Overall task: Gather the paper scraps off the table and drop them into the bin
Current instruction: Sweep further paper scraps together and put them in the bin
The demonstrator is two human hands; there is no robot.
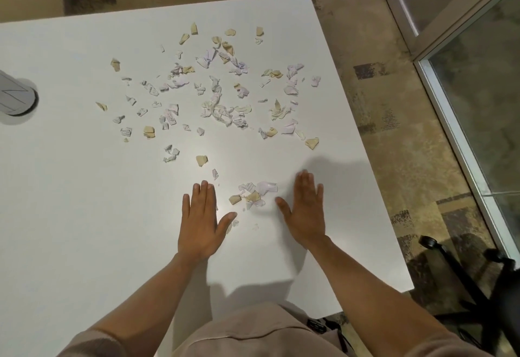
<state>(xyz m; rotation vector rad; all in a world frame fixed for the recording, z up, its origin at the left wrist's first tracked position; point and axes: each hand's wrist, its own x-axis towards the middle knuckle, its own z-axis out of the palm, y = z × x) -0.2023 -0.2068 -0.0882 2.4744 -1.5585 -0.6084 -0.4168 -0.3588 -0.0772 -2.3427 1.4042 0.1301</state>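
Several torn paper scraps (pixel 222 97), white, cream and pale lilac, lie scattered over the middle and far part of the white table (pixel 84 216). A small cluster of scraps (pixel 254 193) sits between my hands near the front. My left hand (pixel 201 218) lies flat on the table, palm down, fingers together and thumb spread, just left of that cluster. My right hand (pixel 305 211) is flat as well, palm down, just right of the cluster. Neither hand holds anything. No bin is in view.
A grey cylindrical post (pixel 14 95) passes through a round hole at the table's left edge. The table's right edge runs diagonally above patterned carpet (pixel 394 131). A black wheeled chair base (pixel 467 272) stands at lower right, beside a glass partition (pixel 478 75).
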